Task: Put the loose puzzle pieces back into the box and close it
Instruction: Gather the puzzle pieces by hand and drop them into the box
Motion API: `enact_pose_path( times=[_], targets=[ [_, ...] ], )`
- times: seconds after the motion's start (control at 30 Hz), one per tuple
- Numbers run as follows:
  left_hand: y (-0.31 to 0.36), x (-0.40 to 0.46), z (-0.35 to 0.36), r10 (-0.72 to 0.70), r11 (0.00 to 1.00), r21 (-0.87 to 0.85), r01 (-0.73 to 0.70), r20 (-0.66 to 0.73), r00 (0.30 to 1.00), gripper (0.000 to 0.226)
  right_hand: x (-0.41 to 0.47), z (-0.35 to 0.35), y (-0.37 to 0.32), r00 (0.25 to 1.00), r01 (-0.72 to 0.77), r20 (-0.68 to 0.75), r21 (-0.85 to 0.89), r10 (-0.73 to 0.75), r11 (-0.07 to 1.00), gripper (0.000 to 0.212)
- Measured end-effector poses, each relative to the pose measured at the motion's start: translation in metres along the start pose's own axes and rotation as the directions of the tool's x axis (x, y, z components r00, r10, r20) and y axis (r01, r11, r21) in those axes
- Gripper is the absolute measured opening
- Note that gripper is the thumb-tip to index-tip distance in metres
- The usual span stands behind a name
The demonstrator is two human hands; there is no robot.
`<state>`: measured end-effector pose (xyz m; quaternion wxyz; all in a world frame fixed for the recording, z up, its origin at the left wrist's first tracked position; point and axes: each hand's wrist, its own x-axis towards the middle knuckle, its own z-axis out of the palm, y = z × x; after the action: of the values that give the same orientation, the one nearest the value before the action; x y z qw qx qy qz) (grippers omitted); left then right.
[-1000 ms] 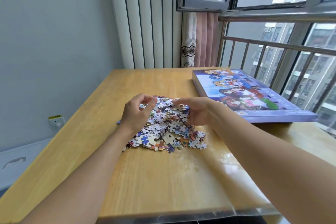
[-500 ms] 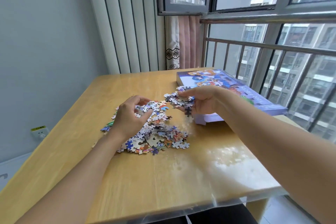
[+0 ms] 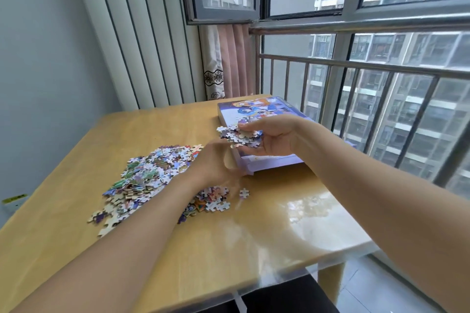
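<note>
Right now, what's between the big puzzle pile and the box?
Head view: the blurred left hand, reaching toward the box; beyond it, bare table. The pile sits left.

Box [image 3: 256, 112] flanked by railing [image 3: 356, 68]

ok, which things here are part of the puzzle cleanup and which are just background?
Part of the job:
- pile of loose puzzle pieces on the table
- handful of pieces held in the right hand
- puzzle box, lid on
- left hand, blurred, near the box corner

Just there:
- wooden table
- pink curtain
- window railing
</note>
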<state>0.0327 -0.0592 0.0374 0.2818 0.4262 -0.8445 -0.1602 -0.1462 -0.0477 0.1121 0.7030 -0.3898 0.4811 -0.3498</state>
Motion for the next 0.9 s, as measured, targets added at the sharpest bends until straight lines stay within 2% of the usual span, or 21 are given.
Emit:
enact_pose_path(
  times=[0.1, 0.2, 0.3, 0.4, 0.43, 0.53, 0.6, 0.73, 0.9],
  targets=[
    [0.004, 0.013, 0.016, 0.071, 0.986, 0.154, -0.068, -0.016, 0.997, 0.03, -0.015, -0.004, 0.001, 1.0, 0.007, 0.007, 0.025, -0.007, 1.0, 0.015],
    [0.008, 0.025, 0.022, 0.121, 0.987, 0.131, -0.098, -0.179, 0.977, 0.035, -0.025, -0.006, -0.001, 0.999, 0.036, 0.022, 0.041, -0.037, 0.998, 0.02],
    [-0.011, 0.044, 0.02, 0.017, 0.999, -0.04, -0.026, -0.209, 0.978, 0.018, -0.036, -0.005, -0.005, 0.997, 0.07, 0.043, 0.019, -0.071, 0.997, 0.024],
    [-0.013, 0.06, 0.009, -0.179, 0.971, -0.194, 0.139, -0.207, 0.962, 0.006, -0.042, -0.009, -0.002, 0.997, 0.062, 0.044, 0.02, -0.063, 0.998, 0.024],
    [-0.008, 0.063, 0.002, -0.19, 0.971, -0.184, 0.151, -0.217, 0.957, 0.007, -0.043, -0.012, 0.002, 0.998, 0.044, 0.038, 0.028, -0.045, 0.999, 0.023],
    [0.003, 0.069, -0.017, -0.24, 0.957, -0.228, 0.179, -0.279, 0.93, 0.044, -0.044, -0.023, 0.015, 1.0, 0.004, -0.012, 0.054, -0.003, 0.999, 0.019],
    [0.004, 0.074, -0.026, -0.244, 0.95, -0.262, 0.169, -0.287, 0.926, 0.055, -0.042, -0.032, 0.018, 0.997, 0.0, -0.071, 0.088, 0.007, 0.996, 0.02],
    [0.01, 0.071, -0.034, -0.233, 0.931, -0.338, 0.134, -0.27, 0.934, 0.031, -0.035, -0.047, 0.009, 0.982, -0.018, -0.182, 0.169, 0.049, 0.986, 0.03],
    [0.012, 0.071, -0.033, -0.193, 0.929, -0.359, 0.093, -0.254, 0.948, 0.023, -0.029, -0.052, -0.003, 0.958, -0.027, -0.274, 0.202, 0.083, 0.979, 0.033]
  ],
)
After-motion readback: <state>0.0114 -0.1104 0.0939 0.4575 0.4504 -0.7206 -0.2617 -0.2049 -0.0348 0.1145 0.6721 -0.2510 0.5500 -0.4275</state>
